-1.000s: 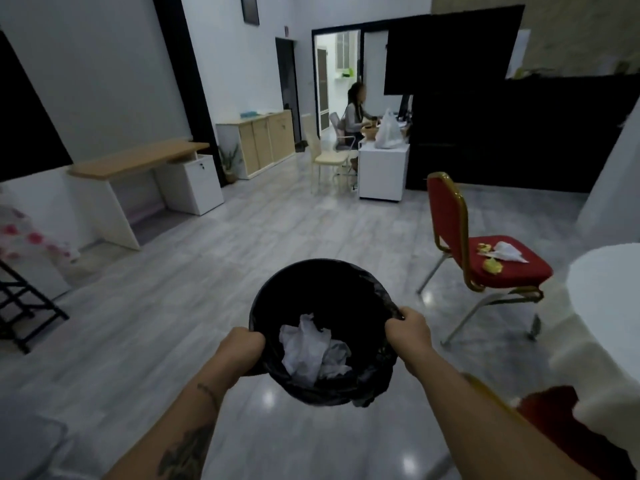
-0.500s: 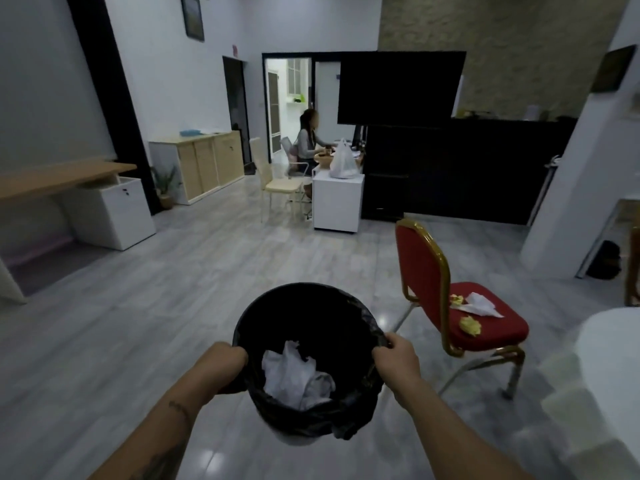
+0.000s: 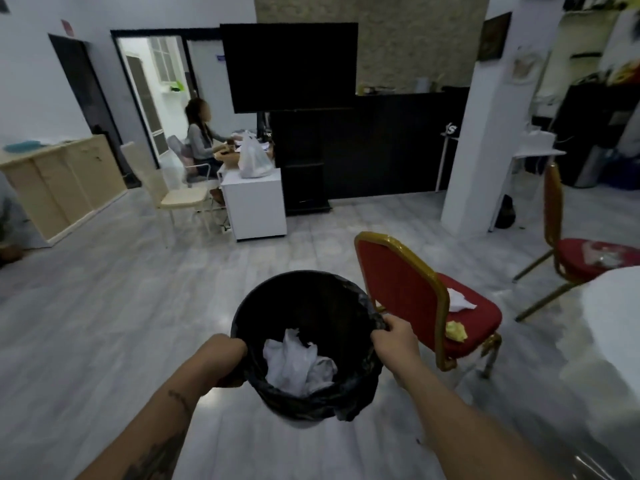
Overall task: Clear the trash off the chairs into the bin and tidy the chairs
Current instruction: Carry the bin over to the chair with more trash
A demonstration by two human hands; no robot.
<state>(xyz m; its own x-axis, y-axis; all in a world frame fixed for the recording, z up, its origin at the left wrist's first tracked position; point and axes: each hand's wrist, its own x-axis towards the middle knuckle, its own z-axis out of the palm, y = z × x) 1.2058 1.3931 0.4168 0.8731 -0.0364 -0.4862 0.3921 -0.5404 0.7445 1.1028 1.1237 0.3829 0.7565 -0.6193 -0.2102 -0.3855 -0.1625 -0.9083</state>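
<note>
Item: black lined bin (image 3: 301, 299), carried off the floor at near centre, just left of the near red chair (image 3: 398, 289). Contents: crumpled white paper (image 3: 298, 362) lying at the bottom. Left hand (image 3: 225, 358): curled against the bin's left rim, fingers hidden behind the wall. Right hand (image 3: 394, 337): clamped on the right rim, pinching the liner edge with it. Outstanding trash: a white tissue (image 3: 459, 301) and a yellow crumpled scrap (image 3: 456, 330) on the near chair's seat; the far red chair (image 3: 568, 254) at right bears pale litter, too blurred to identify. Also present: a white round table (image 3: 616, 306) at near right and a seated person (image 3: 201, 133) at a far desk. Hazards, as judged: the liner may pull free of the rim under the right hand's pinch; the bin may knock the gold-framed chair back, which stands close to its right side; tipping the bin toward the seat could spill the paper. Change from the earlier frames: the near chair is closer, the view has swung right, the far red chair has come into sight, and both holds on the bin are unchanged.
</note>
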